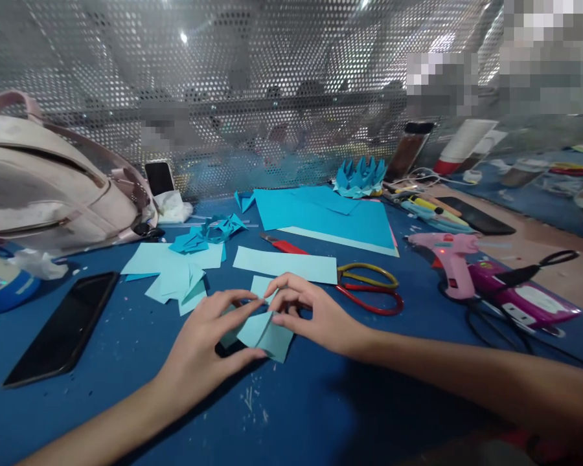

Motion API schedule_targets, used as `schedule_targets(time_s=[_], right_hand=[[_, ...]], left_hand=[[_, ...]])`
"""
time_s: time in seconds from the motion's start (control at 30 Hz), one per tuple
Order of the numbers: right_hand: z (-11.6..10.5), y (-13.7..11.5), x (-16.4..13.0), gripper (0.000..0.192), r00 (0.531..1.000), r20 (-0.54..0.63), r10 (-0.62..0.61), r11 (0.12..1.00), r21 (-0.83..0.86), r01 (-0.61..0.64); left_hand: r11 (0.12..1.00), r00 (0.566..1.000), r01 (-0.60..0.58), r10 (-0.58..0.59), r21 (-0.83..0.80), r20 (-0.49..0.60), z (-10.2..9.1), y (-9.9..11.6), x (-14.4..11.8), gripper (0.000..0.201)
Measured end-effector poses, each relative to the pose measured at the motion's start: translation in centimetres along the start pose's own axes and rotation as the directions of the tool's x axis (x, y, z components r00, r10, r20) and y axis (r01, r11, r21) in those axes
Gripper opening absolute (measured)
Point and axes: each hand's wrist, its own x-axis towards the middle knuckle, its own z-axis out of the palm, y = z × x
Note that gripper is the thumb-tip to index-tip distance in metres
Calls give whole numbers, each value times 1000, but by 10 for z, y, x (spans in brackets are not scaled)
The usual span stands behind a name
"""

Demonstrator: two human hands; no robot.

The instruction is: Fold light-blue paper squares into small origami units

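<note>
Light-blue paper [267, 336], partly folded, lies between my two hands on the blue table. My left hand [214, 336] curves round its left side, thumb and fingers on the paper. From the right, my right hand [315, 317] pinches a raised edge between thumb and fingers. Fingers hide part of the paper. Just beyond is a pale blue paper strip [284, 264], lying over scissors [372, 285] with red and yellow handles. Loose pale paper pieces [175, 278] are spread left of my hands, with folded darker-blue pieces [214, 232] behind them.
Blue sheets [325, 217] and a folded paper crown shape [361, 177] lie at the back. A pink glue gun [449, 259] with its cord and a purple case [525, 294] are on the right. A black phone [63, 330] and a bag [48, 181] are on the left.
</note>
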Motion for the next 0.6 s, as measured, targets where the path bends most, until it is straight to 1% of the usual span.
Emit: schedule_targets(time_s=[0.1,0.17,0.23,0.27,0.37,0.47,0.53,0.6], right_hand=[[1,-1,-1,24,1000,-4,-2,1000,-15,2],[2,-1,-2,23,1000,-4,-5,999,-38,5],[3,0,-2,23,1000,4,-20,998,-63,20],[3,1,-2,23,1000,14,-28,997,-75,29],[4,3,-2,24,998,41,-49,994,-97,53],[4,3,-2,27,997,62,-48,994,-92,53],[5,2,-3,31,996,79,-37,997,-64,42],[6,1,-4,37,995,93,-26,999,-25,29]], left_hand=[[996,998,-44,41,72,43,-4,8,0,44],[993,995,-81,75,88,63,-7,13,1,38],[994,994,-91,87,53,67,-10,17,2,32],[997,995,-75,74,15,61,-11,17,2,31],[988,999,34,-31,-151,20,-11,16,4,36],[937,987,156,-160,-311,11,-11,12,7,39],[902,975,211,-220,-377,20,-10,10,10,38],[884,967,241,-253,-401,23,-10,8,12,36]])
